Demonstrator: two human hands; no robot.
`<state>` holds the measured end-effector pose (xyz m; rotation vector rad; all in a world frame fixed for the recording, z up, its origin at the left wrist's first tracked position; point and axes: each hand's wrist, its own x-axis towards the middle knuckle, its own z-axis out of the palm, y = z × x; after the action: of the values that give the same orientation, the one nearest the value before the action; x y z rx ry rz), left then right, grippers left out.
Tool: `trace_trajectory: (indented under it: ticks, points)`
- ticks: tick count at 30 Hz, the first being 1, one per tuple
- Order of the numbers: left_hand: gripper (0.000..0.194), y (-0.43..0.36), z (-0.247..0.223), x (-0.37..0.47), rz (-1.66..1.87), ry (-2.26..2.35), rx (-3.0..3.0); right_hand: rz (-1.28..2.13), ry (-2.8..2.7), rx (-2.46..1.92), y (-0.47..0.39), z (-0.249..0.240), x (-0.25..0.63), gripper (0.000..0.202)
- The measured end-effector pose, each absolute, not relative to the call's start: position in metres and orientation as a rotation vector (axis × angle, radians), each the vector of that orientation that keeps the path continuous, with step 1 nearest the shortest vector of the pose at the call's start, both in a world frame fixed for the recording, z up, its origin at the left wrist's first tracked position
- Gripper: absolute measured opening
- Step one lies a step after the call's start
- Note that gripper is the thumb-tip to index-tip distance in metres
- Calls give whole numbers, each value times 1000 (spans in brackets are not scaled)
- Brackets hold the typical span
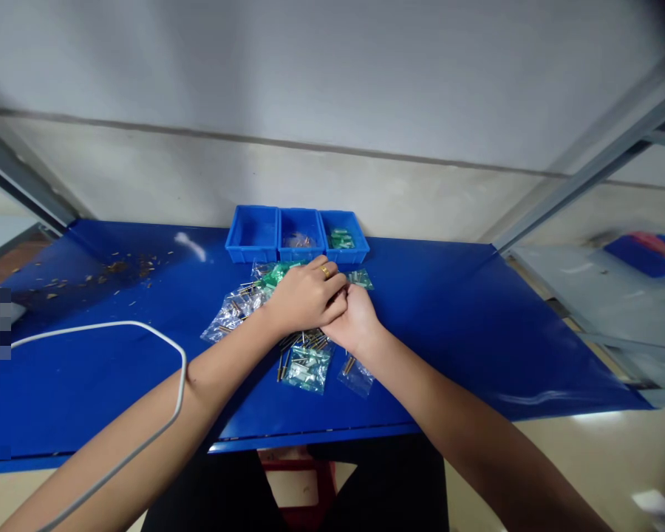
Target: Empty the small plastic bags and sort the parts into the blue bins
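In the head view, can see the left hand [306,295] back up and half closed, with fingers bent down onto the right hand [355,318] (ring showing on one finger). Can see the right hand partly beneath those fingers, turned palm inward, with fingertips mostly covered. Cannot tell whether either is gripping anything; can only make out touching. Directly below and around both, can see loose metal pins [310,340] in a heap on the blue table [448,318]. Near the left wrist, notice a clear bag [227,314] and, beside the left hand, green packets [277,275]. Nearer the body, find a green-tinted bag [309,369] and, just below the right wrist, a small clear bag [357,374] with pins inside. Beyond the hands, see three blue bins [253,253] side by side (green pieces in the right one). Over the left forearm, see a white cable [182,369].
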<state>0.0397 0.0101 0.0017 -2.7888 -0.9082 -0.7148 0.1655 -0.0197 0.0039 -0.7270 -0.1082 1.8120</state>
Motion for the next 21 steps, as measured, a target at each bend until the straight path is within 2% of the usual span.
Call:
trace_trajectory:
  ticks: [8, 15, 21]
  points:
    - [38, 14, -3, 42, -841, -912, -2775, 1803, 2, -805, -20, 15, 167, 28]
    - [52, 15, -10, 47, -1020, -1064, -2668, 1781, -2, -786, -20, 14, 172, 30]
    - [42, 8, -9, 48, -1100, -1212, -2575, 1805, 64, -829, -16, 18, 174, 29]
